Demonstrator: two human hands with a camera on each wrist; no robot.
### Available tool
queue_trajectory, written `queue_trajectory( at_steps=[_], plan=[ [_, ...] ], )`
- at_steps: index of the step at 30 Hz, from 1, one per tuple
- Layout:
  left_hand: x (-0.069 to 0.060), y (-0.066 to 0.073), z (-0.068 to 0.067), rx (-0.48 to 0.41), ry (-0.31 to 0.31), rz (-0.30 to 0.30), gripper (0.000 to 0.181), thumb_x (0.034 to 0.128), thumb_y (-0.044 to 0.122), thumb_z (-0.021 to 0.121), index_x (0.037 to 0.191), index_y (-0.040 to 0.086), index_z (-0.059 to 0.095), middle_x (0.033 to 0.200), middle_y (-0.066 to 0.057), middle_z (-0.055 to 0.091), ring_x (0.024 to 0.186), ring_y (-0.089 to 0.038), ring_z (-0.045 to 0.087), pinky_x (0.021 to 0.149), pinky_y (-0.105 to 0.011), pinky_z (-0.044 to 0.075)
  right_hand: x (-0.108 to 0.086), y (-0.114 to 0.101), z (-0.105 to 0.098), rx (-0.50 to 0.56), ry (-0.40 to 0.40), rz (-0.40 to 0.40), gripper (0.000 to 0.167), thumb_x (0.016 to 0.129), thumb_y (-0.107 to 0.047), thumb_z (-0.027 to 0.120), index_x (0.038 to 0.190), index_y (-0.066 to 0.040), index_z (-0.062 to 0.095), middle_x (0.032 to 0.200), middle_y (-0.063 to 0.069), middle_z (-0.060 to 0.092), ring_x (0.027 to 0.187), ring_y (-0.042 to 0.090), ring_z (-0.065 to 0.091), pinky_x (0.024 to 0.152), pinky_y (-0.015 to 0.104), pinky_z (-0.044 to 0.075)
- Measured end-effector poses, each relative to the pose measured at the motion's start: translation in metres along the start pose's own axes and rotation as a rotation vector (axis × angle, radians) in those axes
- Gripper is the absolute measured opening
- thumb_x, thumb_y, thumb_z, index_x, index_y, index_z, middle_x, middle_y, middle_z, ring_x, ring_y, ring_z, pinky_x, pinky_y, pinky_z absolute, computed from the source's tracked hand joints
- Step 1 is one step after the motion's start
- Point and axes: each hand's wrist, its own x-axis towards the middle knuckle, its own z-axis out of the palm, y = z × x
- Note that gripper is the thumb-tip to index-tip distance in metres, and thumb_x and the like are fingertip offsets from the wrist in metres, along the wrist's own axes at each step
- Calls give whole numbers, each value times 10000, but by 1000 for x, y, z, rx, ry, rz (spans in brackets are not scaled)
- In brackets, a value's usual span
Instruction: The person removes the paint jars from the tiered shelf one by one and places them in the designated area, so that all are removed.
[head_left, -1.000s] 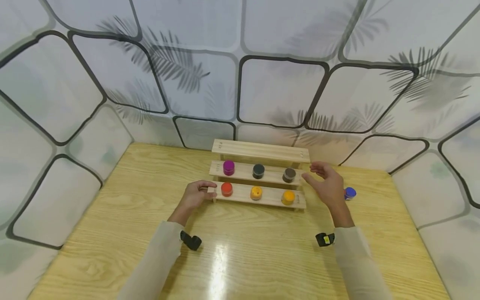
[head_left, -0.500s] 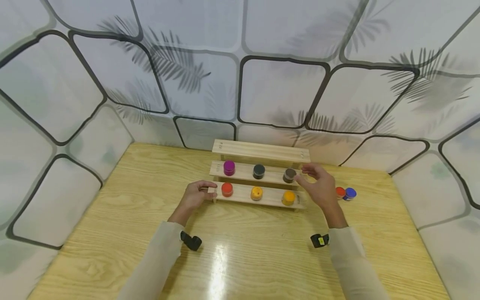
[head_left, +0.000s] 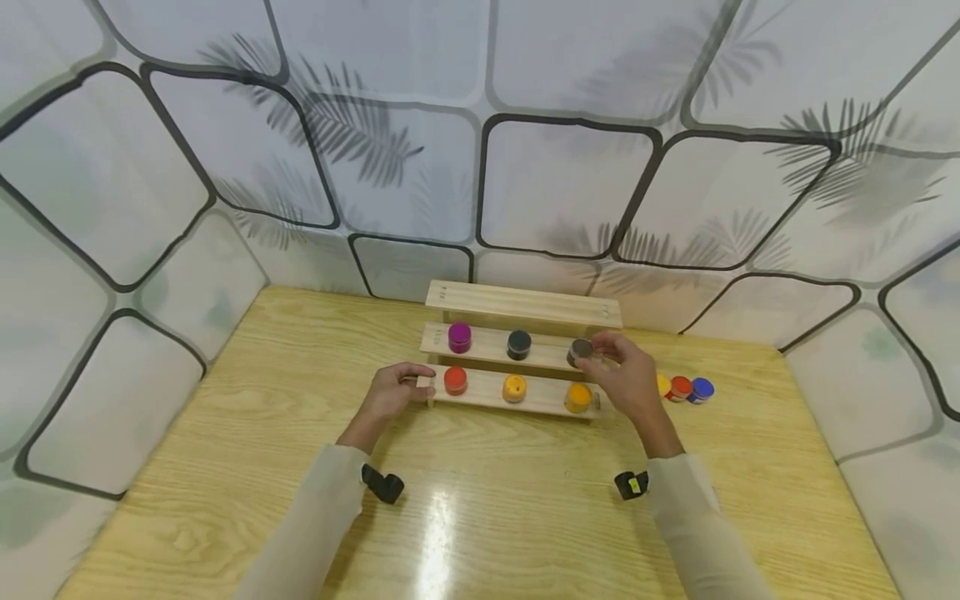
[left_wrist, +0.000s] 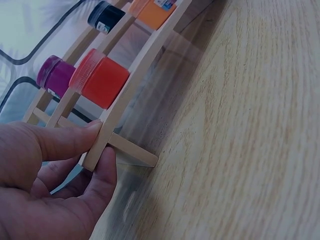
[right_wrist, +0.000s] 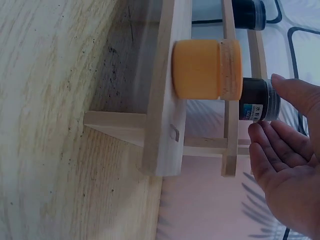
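Observation:
A three-step wooden rack (head_left: 525, 302) stands against the back of the table. My left hand (head_left: 390, 393) pinches the left end of its lowest shelf between thumb and fingers, beside a red paint jar (left_wrist: 102, 79). At the right end of the middle shelf, my right hand (head_left: 628, 377) grips a dark brown paint jar (right_wrist: 255, 102) around its lid, thumb on one side and fingers on the other. A purple jar (head_left: 460, 337) and a black jar (head_left: 519, 344) share that shelf. Yellow (head_left: 514, 388) and orange (head_left: 578, 397) jars sit on the lowest one.
On the table to the right of the rack are a blue jar (head_left: 701, 390), a red jar (head_left: 680, 388) and a yellow jar (head_left: 663, 385) partly behind the right hand. A patterned wall covering (head_left: 570, 183) rises behind the table and along both sides.
My right hand has moved left from beside the rack to the dark brown jar and taken hold of it. The red and yellow jars behind it have come into view. The left hand stays put.

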Motion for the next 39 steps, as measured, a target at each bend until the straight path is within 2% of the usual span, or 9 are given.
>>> queue_trajectory(
  at_steps=[8,18,24,29,32,39],
  plan=[
    [2,-2,1,-6,0,1,278,826,49,709,1097,8,666,1078,-100,539,809,-151,377,659,-260,374,-2,0,4,1,4,-24,406,828,-222,742,1150,-18,605,1074,185,653,1028,328,611,962,481,471],
    [1,0,1,-8,4,-15,278,826,51,711,1100,26,670,1133,-92,541,841,-162,372,691,-268,373,-1,1,6,-19,20,-17,392,830,-234,739,1139,-30,612,1045,176,671,989,310,619,935,483,479],
    [2,-1,0,-18,-2,-17,273,829,55,711,1098,28,671,1028,-81,523,796,-161,357,649,-273,358,-1,1,5,-13,36,-35,379,828,-223,742,1121,-18,616,1032,176,665,974,305,623,925,467,492],
    [3,-1,0,-13,-5,-19,274,834,61,708,1103,32,667,1188,-113,540,864,-165,389,709,-260,382,-2,1,2,-11,51,-27,402,827,-257,742,1133,-28,617,1060,164,662,996,295,618,882,451,508],
    [3,0,0,-6,-8,-16,277,837,68,706,1108,34,665,1279,-121,525,918,-170,401,755,-255,392,-3,1,-1,-12,65,-32,404,823,-247,747,1136,-27,618,1081,165,656,1009,304,613,903,459,490],
    [1,0,0,-11,-4,-3,278,833,48,703,1109,31,668,1244,-114,559,952,-166,425,825,-260,408,-5,1,-10,-32,87,-32,437,819,-255,750,1157,-15,612,1122,190,647,1030,341,606,953,502,447]
  ],
)
